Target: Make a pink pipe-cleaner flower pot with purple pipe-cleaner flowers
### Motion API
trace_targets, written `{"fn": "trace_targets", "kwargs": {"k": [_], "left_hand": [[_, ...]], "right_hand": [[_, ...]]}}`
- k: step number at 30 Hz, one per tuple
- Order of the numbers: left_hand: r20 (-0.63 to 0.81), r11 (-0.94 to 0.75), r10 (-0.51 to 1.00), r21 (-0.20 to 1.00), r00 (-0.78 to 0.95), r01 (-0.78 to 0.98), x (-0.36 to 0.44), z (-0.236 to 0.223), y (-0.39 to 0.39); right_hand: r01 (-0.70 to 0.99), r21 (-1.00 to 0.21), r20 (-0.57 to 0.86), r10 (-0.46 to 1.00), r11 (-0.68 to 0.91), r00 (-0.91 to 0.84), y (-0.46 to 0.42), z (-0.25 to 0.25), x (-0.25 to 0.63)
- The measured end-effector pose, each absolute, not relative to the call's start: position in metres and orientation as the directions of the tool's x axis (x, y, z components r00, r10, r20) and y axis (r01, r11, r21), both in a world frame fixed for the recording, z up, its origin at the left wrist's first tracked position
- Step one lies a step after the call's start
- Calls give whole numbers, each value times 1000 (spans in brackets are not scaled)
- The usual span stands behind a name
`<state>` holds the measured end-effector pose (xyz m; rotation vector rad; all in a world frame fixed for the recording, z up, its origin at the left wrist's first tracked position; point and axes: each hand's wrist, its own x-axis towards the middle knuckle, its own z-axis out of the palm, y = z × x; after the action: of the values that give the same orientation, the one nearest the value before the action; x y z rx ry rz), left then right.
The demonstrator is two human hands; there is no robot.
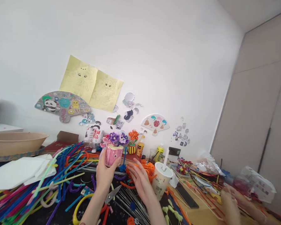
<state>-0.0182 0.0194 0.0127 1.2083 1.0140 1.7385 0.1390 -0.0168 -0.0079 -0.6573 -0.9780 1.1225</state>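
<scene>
My left hand [104,173] is raised above the table, fingers wrapped round a small pink pipe-cleaner pot [113,155] topped with purple and pink pipe-cleaner flowers [115,138]. My right hand [140,181] hovers just to its right, fingers stretched out and apart, holding nothing, above orange pipe-cleaner pieces [147,170] and a bundle of thin metal wires [131,200]. A pair of scissors [111,197] lies below my left wrist.
Several coloured pipe cleaners [49,178] cover the left of the table. A paper cup with a straw [162,179] stands right of my right hand. A dark phone [186,195] lies beside it. Another person's hand [234,201] works at lower right. A tan bowl [14,142] sits far left.
</scene>
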Motion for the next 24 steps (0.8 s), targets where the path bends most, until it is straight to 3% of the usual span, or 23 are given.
{"fn": "trace_targets", "kwargs": {"k": [3,9,15,20,24], "left_hand": [[369,-413,902,889,-224,-197,-16,14,19],[228,-257,966,813,-121,-522,-14,26,9],[149,92,966,568,213,-818,-23,38,-4],[245,231,905,402,347,-886,-25,42,-13],[303,305,852,375,426,-876,-26,40,-17]], "right_hand": [[-444,-841,292,951,307,104,-20,-6,138],[-449,-848,277,958,282,78,-19,-7,136],[-432,-866,256,965,254,54,-19,-9,135],[-412,-880,240,970,237,45,-18,-10,136],[-411,-881,236,971,234,47,-16,-12,136]]}}
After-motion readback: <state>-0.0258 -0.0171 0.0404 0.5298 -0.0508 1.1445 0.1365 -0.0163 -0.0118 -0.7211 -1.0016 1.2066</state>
